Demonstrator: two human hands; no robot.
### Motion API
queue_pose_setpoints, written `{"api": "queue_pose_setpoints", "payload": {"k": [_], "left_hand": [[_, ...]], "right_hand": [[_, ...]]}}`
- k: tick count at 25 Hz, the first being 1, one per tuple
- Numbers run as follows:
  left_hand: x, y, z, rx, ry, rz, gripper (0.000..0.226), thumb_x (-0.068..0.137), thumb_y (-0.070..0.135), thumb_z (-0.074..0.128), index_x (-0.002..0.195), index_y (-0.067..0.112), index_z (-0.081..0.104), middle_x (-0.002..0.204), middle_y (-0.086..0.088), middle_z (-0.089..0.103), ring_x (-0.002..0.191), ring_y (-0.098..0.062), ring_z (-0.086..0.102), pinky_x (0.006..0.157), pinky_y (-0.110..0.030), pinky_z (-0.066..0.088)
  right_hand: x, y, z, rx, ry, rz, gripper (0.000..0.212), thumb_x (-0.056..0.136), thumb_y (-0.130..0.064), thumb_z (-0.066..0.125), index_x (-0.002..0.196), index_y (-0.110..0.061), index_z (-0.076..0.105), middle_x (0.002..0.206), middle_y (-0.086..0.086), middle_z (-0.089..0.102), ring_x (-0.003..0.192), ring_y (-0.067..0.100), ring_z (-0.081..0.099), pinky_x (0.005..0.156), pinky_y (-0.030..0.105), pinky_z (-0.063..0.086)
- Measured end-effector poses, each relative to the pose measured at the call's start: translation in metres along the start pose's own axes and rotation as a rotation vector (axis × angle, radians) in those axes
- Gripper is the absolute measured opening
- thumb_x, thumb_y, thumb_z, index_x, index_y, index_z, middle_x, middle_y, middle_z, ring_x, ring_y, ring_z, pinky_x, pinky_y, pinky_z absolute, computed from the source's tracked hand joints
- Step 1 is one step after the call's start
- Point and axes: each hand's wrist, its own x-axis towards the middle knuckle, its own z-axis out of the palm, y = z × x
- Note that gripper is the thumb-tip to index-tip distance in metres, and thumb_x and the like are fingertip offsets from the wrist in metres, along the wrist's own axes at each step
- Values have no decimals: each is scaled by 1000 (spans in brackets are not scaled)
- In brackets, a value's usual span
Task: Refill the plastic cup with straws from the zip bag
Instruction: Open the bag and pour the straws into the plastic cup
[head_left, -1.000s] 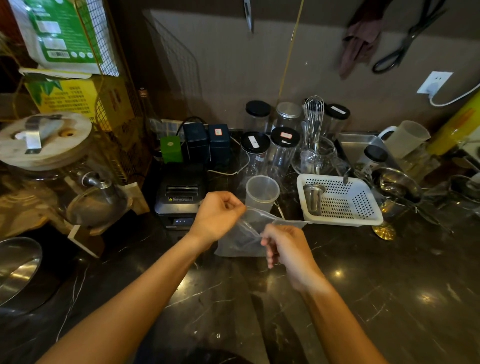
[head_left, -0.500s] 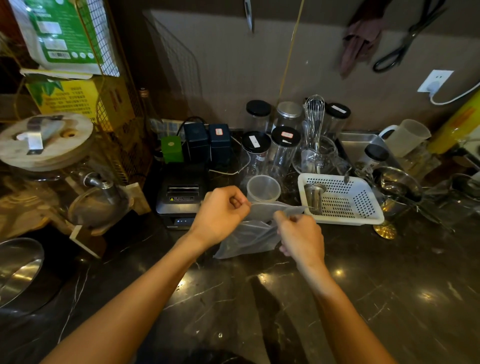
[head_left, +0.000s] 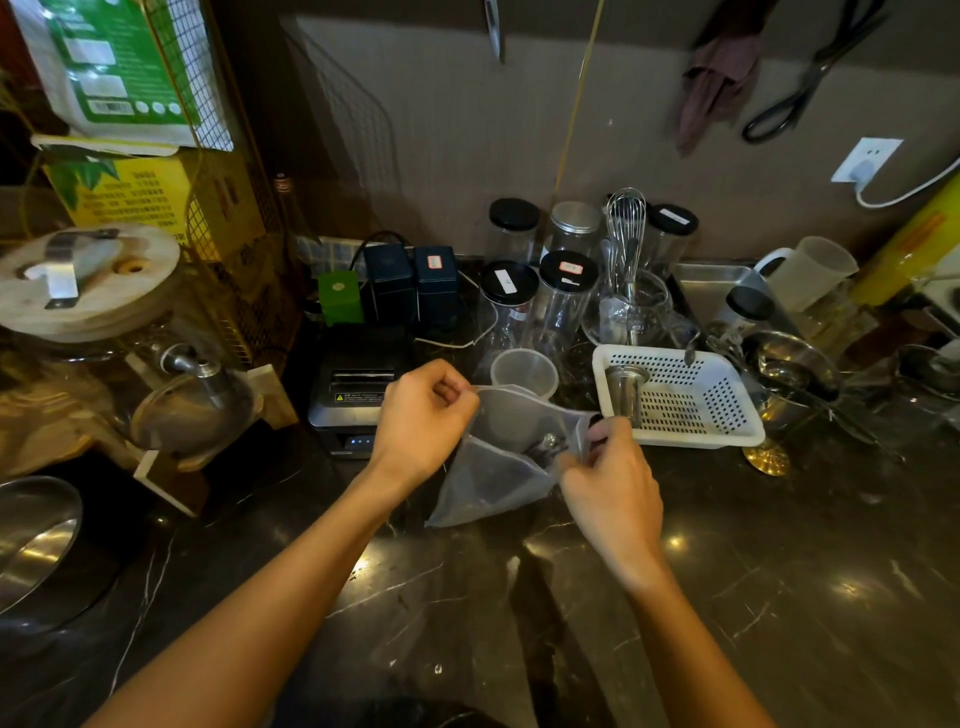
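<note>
A clear zip bag (head_left: 493, 467) hangs above the dark marble counter (head_left: 779, 571), its mouth pulled apart. My left hand (head_left: 421, 415) pinches the bag's left top edge. My right hand (head_left: 608, 478) pinches the right top edge near the basket. Dark straws (head_left: 545, 447) show faintly inside the bag. The empty translucent plastic cup (head_left: 524, 371) stands upright just behind the bag, between my hands and the jars.
A white perforated basket (head_left: 727, 426) with a metal cup stands right of the bag. Several black-lidded jars (head_left: 509, 296) and a whisk (head_left: 626, 228) stand behind. A receipt printer (head_left: 353, 395) sits left of the cup. A glass dispenser (head_left: 104, 332) stands at far left.
Both hands have lifted the bag's top edge and drawn it apart, so the mouth now gapes. My right hand has moved right toward the basket.
</note>
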Motion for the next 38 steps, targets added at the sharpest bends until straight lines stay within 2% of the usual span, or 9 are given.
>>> {"api": "queue_pose_setpoints", "payload": {"k": [4,8,13,18,24,28,32,36,38], "left_hand": [[3,3,0,-32,-82,67,8,90,9,69,84,15,72,79,-4,73,73,-19,70,70,-30,60],[10,-7,-7,24,81,41,7,92,12,66,87,15,70,80,-1,71,74,-18,70,70,-40,62],[13,-9,-2,-102,4,-17,4,96,17,65,98,16,69,94,4,72,88,-9,71,82,-35,61],[6,-3,3,-253,-253,-132,39,90,35,74,124,20,63,111,4,73,104,-6,71,93,-27,57],[2,7,5,-185,-389,35,73,76,47,84,140,36,49,137,8,57,119,-8,64,99,-32,57],[-1,9,9,-2,-524,165,49,66,58,84,110,46,67,148,10,44,140,-10,45,115,-42,44],[2,11,11,53,-558,174,10,83,33,82,86,40,76,149,8,46,144,-6,38,120,-46,37],[6,11,12,-3,-481,143,9,84,29,81,92,24,81,137,9,55,134,-4,48,116,-42,43],[7,16,13,-29,-482,164,9,84,28,82,92,24,81,136,10,56,132,-2,48,115,-37,42]], "right_hand": [[12,-3,-2,-80,35,-41,16,99,-38,66,88,-26,65,79,-6,66,77,17,66,72,37,52],[17,5,-17,-72,-26,43,29,98,-36,64,78,-16,70,68,2,67,64,17,61,63,34,46],[21,12,-20,127,-158,-3,28,95,-25,64,74,-8,70,63,9,64,61,18,60,63,46,55],[21,11,-17,311,-159,4,31,103,-17,59,76,-8,72,67,3,68,54,5,60,56,23,52],[31,4,-17,456,-43,-69,38,104,-20,60,70,-8,71,59,3,67,48,7,60,55,24,53],[37,9,-18,446,-40,-67,39,105,-24,61,72,-9,73,64,7,71,49,9,61,56,27,53],[37,25,-24,522,-80,-66,45,107,-36,55,84,-1,72,71,13,70,53,15,61,53,26,53],[47,82,-8,538,9,261,25,106,-30,58,109,-8,69,103,16,72,69,22,66,62,35,56],[48,115,11,563,-89,477,33,103,-17,63,134,-9,59,117,18,69,82,27,71,66,39,59]]}}
